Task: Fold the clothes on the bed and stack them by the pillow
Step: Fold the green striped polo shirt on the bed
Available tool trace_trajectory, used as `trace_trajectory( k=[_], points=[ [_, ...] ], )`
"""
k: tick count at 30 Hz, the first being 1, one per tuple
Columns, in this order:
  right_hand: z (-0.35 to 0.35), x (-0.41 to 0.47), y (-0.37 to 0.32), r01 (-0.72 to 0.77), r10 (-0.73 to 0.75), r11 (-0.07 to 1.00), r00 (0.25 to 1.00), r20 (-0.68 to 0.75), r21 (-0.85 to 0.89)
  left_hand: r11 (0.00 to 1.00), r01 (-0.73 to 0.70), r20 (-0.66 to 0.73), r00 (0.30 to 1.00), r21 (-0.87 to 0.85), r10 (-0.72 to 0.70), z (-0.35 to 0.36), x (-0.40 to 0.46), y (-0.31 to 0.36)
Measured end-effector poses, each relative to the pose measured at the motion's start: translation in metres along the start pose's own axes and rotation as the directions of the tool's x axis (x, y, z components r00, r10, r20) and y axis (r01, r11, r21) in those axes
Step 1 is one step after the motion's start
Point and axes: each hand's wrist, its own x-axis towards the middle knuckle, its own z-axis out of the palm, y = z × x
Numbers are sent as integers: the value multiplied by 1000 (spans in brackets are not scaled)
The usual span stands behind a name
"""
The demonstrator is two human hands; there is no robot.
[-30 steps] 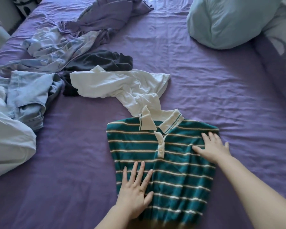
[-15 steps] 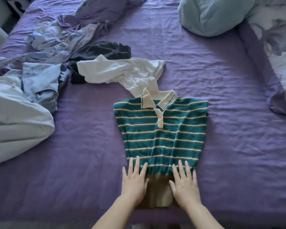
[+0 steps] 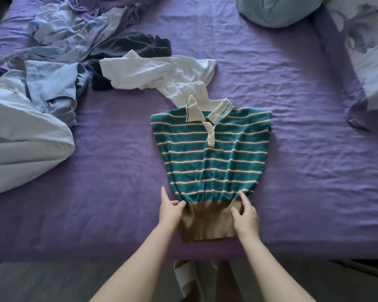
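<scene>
While both hands work the near edge, findings run near to far.
Left hand (image 3: 170,209): pinches the polo's (image 3: 212,158) tan hem at its left corner, likely ready to lift it.
Right hand (image 3: 246,216): grips the hem's right corner, matching the left for an even fold.
Polo: flat, face up, sides tucked under, collar away, at the bed's (image 3: 303,171) near edge.
Unfolded clothes (image 3: 59,68): heaped far left.
Pillow (image 3: 275,12): far right, no stack beside it.

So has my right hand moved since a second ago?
Yes. The right hand left the striped polo shoulder area and came down toward its tan hem, which it now grips.
</scene>
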Motion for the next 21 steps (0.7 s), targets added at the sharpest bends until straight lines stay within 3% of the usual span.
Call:
trace_trajectory(
  k=[3,7,12,15,17,19,21],
  points=[
    [-8,1,-5,7,-10,999,999,53,50,982,121,132,986,-148,-102,-7,8,2],
    [-13,-2,1,-31,37,998,991,131,-49,983,172,225,962,-70,-153,-13,3,1],
    [-33,-13,10,-124,132,990,985,109,-70,946,314,90,948,-81,-306,-26,-12,-5],
    [-43,-5,-2,-112,112,994,993,49,4,981,187,-90,979,42,-183,-34,-3,-6],
    [-46,11,-16,-119,114,989,992,61,86,987,152,-74,986,51,-149,-34,17,-3],
    [-51,28,-36,-145,133,976,988,80,165,986,156,-37,987,-62,-158,-38,7,36],
    [-56,46,-59,-181,169,934,983,64,307,915,263,72,965,-307,-253,-40,4,71]
  ],
)
